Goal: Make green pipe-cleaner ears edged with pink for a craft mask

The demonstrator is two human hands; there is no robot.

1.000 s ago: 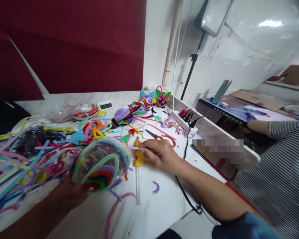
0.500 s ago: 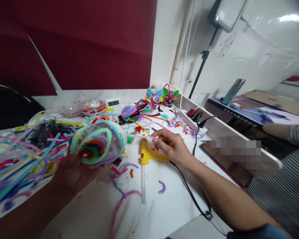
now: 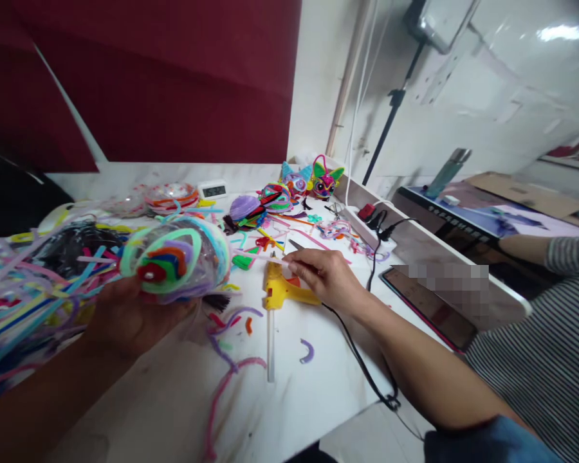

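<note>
My left hand grips a clear ball covered with coiled pipe cleaners in green, purple, orange, blue and red. A pale pink pipe cleaner runs from the ball's right side to my right hand, whose thumb and fingers pinch its end. Just below that strip lies a yellow glue gun, nozzle pointing away, with a clear glue stick sticking out of its back. A dark pointed tip shows beside my right fingers; the rest of it is hidden.
Loose pipe cleaners are heaped on the left. Finished-looking fuzzy ornaments stand at the back, near a small digital clock. A power strip and a phone lie right. The glue gun's black cord crosses under my right arm. A person in striped sleeves is at right.
The whole view has shifted slightly. The ball is a little farther left and tilted somewhat differently, while both hands keep their hold. The pale pink pipe cleaner still spans the gap between them.
</note>
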